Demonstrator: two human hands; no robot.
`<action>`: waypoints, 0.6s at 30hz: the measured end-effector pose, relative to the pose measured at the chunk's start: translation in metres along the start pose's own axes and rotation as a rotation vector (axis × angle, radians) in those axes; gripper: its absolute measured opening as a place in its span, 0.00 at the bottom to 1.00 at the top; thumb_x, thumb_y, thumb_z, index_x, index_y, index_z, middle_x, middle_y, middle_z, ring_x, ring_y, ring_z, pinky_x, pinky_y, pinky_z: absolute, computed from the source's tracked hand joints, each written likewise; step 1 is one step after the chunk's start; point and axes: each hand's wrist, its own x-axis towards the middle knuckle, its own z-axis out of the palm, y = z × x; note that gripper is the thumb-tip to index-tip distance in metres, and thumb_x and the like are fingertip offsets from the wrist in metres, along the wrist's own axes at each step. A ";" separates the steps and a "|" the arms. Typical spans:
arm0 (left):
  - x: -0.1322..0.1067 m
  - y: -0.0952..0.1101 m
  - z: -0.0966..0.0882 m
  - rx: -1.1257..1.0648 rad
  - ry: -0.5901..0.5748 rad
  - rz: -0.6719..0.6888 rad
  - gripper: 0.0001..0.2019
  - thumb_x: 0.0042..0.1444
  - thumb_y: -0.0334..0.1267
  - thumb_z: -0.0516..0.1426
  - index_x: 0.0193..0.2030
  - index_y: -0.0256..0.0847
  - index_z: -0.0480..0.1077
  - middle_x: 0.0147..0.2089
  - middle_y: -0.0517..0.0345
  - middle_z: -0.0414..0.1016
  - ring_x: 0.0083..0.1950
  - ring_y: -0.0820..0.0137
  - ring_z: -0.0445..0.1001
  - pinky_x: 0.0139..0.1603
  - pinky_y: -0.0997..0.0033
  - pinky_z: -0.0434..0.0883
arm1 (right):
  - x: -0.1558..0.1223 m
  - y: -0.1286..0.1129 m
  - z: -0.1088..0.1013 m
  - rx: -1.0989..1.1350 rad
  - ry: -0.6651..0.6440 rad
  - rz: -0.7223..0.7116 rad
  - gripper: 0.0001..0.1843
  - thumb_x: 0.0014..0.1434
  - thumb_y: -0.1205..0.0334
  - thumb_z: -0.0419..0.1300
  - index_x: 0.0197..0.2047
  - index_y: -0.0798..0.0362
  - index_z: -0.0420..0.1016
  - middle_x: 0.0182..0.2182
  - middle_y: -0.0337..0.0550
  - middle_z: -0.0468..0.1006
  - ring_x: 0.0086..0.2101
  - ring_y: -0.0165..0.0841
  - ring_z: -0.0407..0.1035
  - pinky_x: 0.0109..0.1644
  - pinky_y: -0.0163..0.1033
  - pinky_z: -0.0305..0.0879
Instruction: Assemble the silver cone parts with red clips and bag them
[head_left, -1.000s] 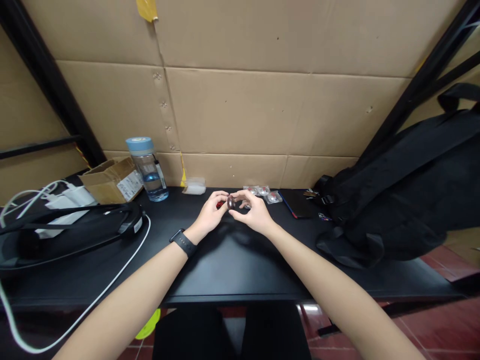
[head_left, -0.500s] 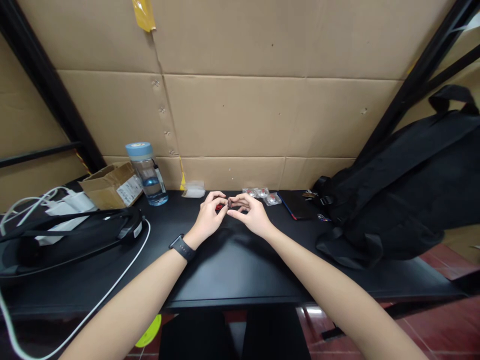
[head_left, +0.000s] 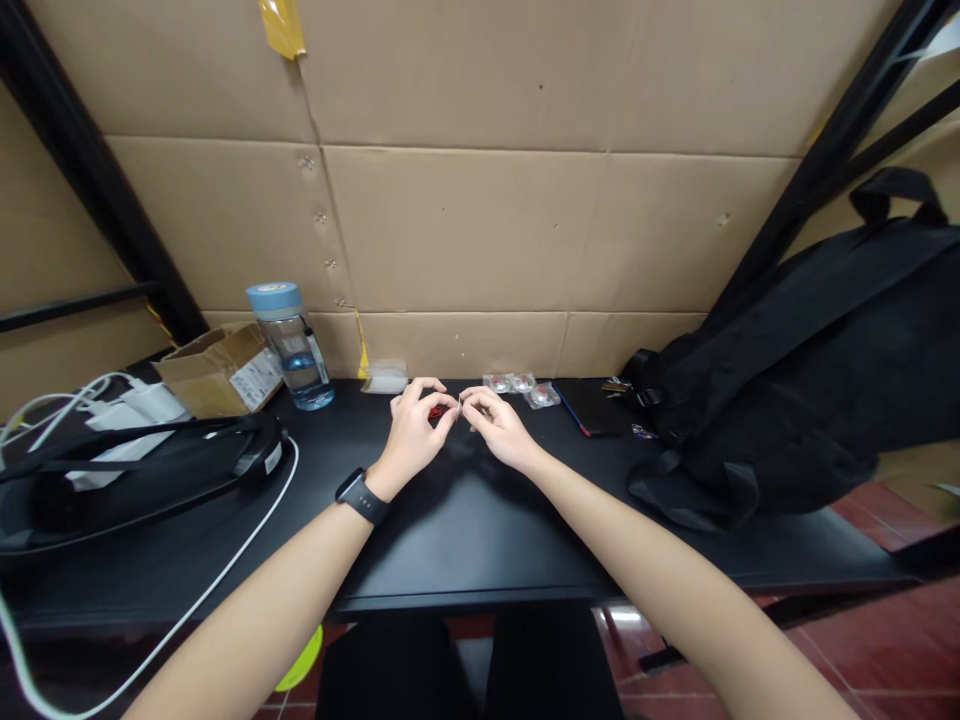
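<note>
My left hand (head_left: 414,428), with a black watch on its wrist, is closed in a pinch above the black table. My right hand (head_left: 501,428) is closed too, its fingertips brought up to those of the left. Between them shows the edge of a small thin piece (head_left: 459,406), too small to name. A bit of something red (head_left: 437,411) appears behind the left fingers; whether it is held or lies on the table I cannot tell. Just beyond the right hand lie several small clear packets (head_left: 521,383) with red marks inside.
On the left stand a water bottle (head_left: 292,350), an open cardboard box (head_left: 221,370), a black case (head_left: 150,470) and a white cable (head_left: 281,485). To the right are a dark flat tablet-like item (head_left: 592,408), keys (head_left: 616,386) and a black backpack (head_left: 810,370). A cardboard wall (head_left: 450,230) closes the back.
The piece between my fingertips has turned from a dark, broader look to a thin, lighter edge. My right fingers have folded in more, and the view has shifted slightly.
</note>
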 end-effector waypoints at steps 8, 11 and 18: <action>0.002 -0.011 -0.003 -0.028 -0.208 -0.009 0.14 0.69 0.48 0.50 0.55 0.51 0.72 0.62 0.54 0.71 0.65 0.59 0.66 0.63 0.53 0.61 | 0.002 -0.006 -0.014 -0.339 -0.034 -0.127 0.08 0.65 0.59 0.58 0.34 0.52 0.73 0.51 0.50 0.71 0.50 0.38 0.70 0.46 0.41 0.70; -0.001 -0.018 -0.001 0.050 -0.403 0.045 0.17 0.66 0.54 0.53 0.57 0.55 0.72 0.67 0.55 0.67 0.68 0.54 0.61 0.64 0.47 0.60 | 0.003 -0.006 -0.019 -0.339 -0.043 -0.131 0.07 0.64 0.62 0.58 0.34 0.52 0.74 0.52 0.50 0.71 0.51 0.38 0.70 0.49 0.43 0.69; 0.000 -0.033 0.002 0.130 -0.466 0.035 0.19 0.66 0.55 0.53 0.59 0.56 0.71 0.66 0.56 0.68 0.67 0.53 0.61 0.63 0.47 0.61 | 0.003 -0.003 -0.025 -0.482 -0.130 -0.196 0.06 0.59 0.66 0.61 0.29 0.52 0.74 0.50 0.49 0.75 0.51 0.40 0.71 0.59 0.50 0.64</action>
